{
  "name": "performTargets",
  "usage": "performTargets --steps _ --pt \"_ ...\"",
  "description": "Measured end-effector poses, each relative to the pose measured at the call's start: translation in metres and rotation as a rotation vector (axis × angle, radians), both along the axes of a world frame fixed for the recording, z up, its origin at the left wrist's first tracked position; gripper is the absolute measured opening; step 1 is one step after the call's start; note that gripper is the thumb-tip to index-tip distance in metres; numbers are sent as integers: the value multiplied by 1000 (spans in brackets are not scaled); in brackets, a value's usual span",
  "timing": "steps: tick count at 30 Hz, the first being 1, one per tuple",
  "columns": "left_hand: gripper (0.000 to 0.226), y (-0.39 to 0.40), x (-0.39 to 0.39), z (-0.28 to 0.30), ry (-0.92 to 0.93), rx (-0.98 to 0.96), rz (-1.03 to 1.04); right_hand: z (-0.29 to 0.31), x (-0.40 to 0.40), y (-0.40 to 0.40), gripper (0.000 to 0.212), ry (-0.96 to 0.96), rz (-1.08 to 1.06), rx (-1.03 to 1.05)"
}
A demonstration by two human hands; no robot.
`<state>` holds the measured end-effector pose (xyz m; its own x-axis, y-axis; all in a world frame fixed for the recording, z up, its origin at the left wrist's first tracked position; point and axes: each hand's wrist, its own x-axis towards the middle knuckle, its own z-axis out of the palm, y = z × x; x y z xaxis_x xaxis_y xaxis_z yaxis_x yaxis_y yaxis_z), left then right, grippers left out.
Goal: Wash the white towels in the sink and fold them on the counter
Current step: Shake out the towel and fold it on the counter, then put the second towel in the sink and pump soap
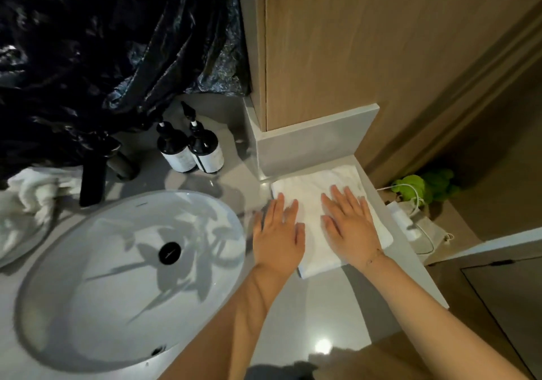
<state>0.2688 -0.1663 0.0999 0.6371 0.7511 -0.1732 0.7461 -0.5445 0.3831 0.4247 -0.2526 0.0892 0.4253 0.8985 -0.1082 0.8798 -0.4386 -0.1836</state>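
A folded white towel (316, 186) lies flat on the grey counter (331, 300) to the right of the sink (96, 315). My left hand (278, 233) lies flat with straight fingers on the towel's left edge. My right hand (352, 224) presses flat on the towel's middle, fingers spread. More white towels (29, 192) lie crumpled at the far left, beside the black faucet (93, 177). The oval white sink holds no towel and has a black drain (169, 253).
Two dark pump bottles (190, 148) stand behind the sink near the wall corner. A black plastic sheet (102, 42) covers the area behind the faucet. A wooden panel (337, 42) rises behind the towel. Past the counter's right edge, a green item (422, 186) and a cloth bag (422, 227) lie below.
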Motion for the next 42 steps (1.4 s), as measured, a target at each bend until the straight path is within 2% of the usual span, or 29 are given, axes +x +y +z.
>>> performTargets --steps 2,5,10,12,16,20,26,31,34,37,39,41,42 --pt "73 9 -27 16 -63 -74 131 6 -18 4 60 27 41 16" --pt "82 21 -85 31 -95 -75 245 13 -58 18 59 77 105 40" --pt "60 48 -188 31 -114 -12 336 22 -149 63 61 157 251 44" --pt "52 60 -228 31 -84 -58 403 23 -187 84 58 196 299 5" --pt "55 86 -297 14 -7 -158 481 12 -247 119 49 234 359 34" --pt "57 103 -340 -2 72 -234 483 -15 -287 145 53 252 384 -126" --pt "58 122 -364 -34 88 -289 430 -61 -316 182 57 234 425 -416" --pt "60 138 -363 -48 96 -305 397 -99 -314 202 65 262 481 -537" --pt "59 142 -362 -53 80 -304 397 -120 -315 206 92 278 480 -537" --pt "59 146 -362 -55 75 -315 391 -125 -319 201 106 152 493 -573" --pt "58 148 -360 -58 68 -325 389 -124 -319 194 119 159 498 -640" --pt "57 151 -357 -56 47 -325 397 -119 -316 198 117 147 485 -719" --pt "56 153 -356 -55 29 -319 404 -116 -314 202 107 130 494 -742"
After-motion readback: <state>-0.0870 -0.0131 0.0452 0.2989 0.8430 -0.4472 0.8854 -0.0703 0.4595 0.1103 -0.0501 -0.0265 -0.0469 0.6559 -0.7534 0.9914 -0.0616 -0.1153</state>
